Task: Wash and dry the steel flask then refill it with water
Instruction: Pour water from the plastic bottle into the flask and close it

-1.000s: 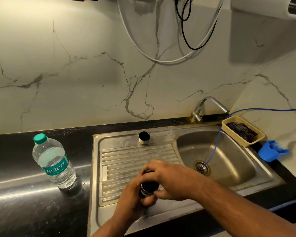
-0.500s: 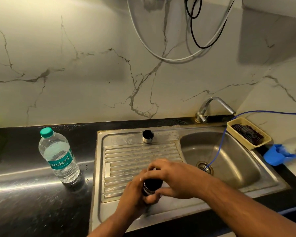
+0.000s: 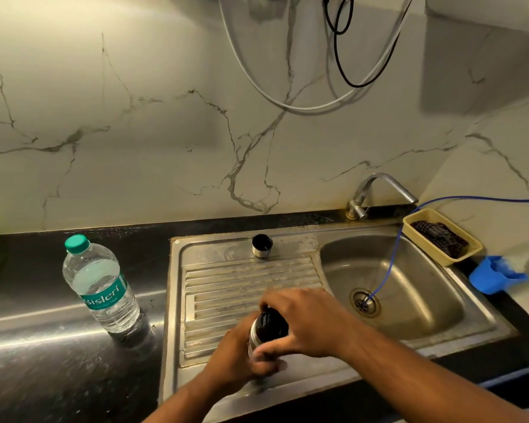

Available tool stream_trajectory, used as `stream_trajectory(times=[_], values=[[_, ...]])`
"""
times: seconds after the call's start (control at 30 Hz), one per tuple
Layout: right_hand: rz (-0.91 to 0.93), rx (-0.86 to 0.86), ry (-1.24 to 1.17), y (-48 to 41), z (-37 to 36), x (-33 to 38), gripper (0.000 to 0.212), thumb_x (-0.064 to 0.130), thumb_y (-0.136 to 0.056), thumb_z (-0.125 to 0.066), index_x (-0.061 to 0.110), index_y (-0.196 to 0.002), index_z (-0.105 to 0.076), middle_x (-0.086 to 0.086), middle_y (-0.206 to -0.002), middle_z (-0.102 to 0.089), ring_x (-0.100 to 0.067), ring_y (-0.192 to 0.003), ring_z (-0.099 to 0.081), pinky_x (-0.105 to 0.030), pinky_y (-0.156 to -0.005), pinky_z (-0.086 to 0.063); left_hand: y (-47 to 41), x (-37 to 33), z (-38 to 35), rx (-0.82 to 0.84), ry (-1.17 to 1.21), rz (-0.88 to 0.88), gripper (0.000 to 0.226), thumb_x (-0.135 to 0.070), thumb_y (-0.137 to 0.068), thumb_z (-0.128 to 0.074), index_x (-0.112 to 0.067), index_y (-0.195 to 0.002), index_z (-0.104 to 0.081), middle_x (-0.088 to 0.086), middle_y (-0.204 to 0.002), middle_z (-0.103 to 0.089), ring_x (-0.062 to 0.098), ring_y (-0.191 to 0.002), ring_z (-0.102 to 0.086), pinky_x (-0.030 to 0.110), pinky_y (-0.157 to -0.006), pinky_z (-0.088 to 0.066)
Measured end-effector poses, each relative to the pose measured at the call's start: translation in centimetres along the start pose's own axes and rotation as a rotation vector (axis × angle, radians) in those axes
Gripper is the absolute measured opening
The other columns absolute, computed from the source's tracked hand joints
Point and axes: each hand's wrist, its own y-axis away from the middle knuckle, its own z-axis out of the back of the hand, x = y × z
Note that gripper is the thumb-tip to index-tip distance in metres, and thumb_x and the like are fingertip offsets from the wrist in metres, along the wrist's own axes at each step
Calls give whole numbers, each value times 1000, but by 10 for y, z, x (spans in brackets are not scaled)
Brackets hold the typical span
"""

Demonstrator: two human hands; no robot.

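The steel flask (image 3: 255, 334) stands over the ribbed drainboard (image 3: 226, 285) of the sink, mostly hidden by both hands. My left hand (image 3: 242, 358) grips its steel body from below. My right hand (image 3: 309, 322) curls over its black top (image 3: 271, 323), fingers and thumb around the rim. A small steel cup-shaped cap (image 3: 261, 245) with a dark inside stands upright at the back of the drainboard. A clear water bottle (image 3: 100, 285) with a green cap and label stands on the black counter to the left.
The sink basin (image 3: 409, 288) lies to the right, with a blue tube (image 3: 388, 261) running into its drain and a steel tap (image 3: 376, 190) behind. A beige basket (image 3: 409, 221) holding a dark scrubber and a blue holder (image 3: 495, 274) sit at the far right.
Both hands stay on the flask; the right hand has shifted slightly round the black top. The camera has tilted a little, moving the scene in frame.
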Motion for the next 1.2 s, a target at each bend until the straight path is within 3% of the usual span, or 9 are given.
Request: stream_trajectory(times=[0.23, 0.37, 0.5, 0.63, 0.73, 0.87, 0.97, 1.1, 1.2], values=[[27, 186, -677, -12, 17, -12, 71, 27, -79, -87, 42, -137, -48, 22, -146, -39, 5, -132, -37, -32, -113, -39, -13, -39, 23, 244, 50, -18, 41, -3, -73, -82, -13, -108, -63, 2, -95, -71, 13, -87, -67, 33, -82, -54], [82, 87, -1096, -20, 35, -1, 44, -8, -89, -66, 9, -129, -60, -14, -125, -67, -26, -122, -64, -48, -106, -51, -20, -69, 28, 185, 107, 10, 79, -5, -72, -85, -29, -137, -45, -14, -119, -67, 6, -116, -64, 25, -97, -54], [-91, -314, -1158, -36, 29, 4, 26, -1, -83, -75, 16, -101, -69, -11, -97, -70, -33, -99, -70, -49, -90, -60, -26, -88, 3, -237, 226, 87, 69, -1, -61, -86, -16, -123, -60, -1, -96, -77, 15, -93, -75, 27, -77, -61], [-276, -659, -991, -50, 8, 19, 23, 8, -78, -79, 26, -90, -70, 10, -87, -71, -12, -87, -70, -23, -74, -59, -31, -102, -17, -426, 258, 59, 54, 5, -70, -85, -18, -113, -64, -10, -84, -72, -14, -83, -67, 6, -66, -51], [-180, -430, -983, -44, 26, 6, 27, 12, -82, -81, 26, -103, -72, 13, -98, -72, -8, -97, -69, -22, -81, -57, -38, -87, 3, -274, 217, 18, 58, 2, -67, -86, -22, -116, -66, -2, -102, -77, 12, -99, -74, 25, -81, -60], [165, 63, -1123, -41, 65, -17, 65, 1, -90, -69, 29, -146, -51, 3, -130, -67, -20, -125, -62, -38, -104, -52, -48, -92, 47, 165, 89, 51, 66, -17, -72, -87, -27, -129, -56, -10, -118, -70, 10, -113, -66, 31, -98, -55], [79, -164, -1172, -52, 58, -19, 55, 3, -87, -68, 30, -134, -61, -5, -103, -71, -26, -107, -69, -40, -96, -58, -54, -98, 39, -26, 135, 90, 76, -9, -70, -89, -31, -131, -49, -14, -112, -71, 0, -106, -67, 19, -85, -56], [-200, -585, -1074, -68, 20, -6, 31, 2, -83, -75, 25, -103, -72, 9, -93, -71, -10, -96, -68, -18, -77, -56, -61, -103, -2, -465, 182, 91, 64, -4, -69, -90, -31, -117, -57, -22, -87, -73, -22, -88, -62, 2, -69, -48], [-239, -662, -982, -69, 10, -8, 25, 5, -83, -78, 24, -99, -71, 12, -91, -71, -4, -94, -68, -13, -75, -54, -67, -92, -14, -484, 159, 112, 62, -11, -71, -89, -26, -124, -60, -18, -93, -70, -23, -91, -61, 3, -71, -49]])
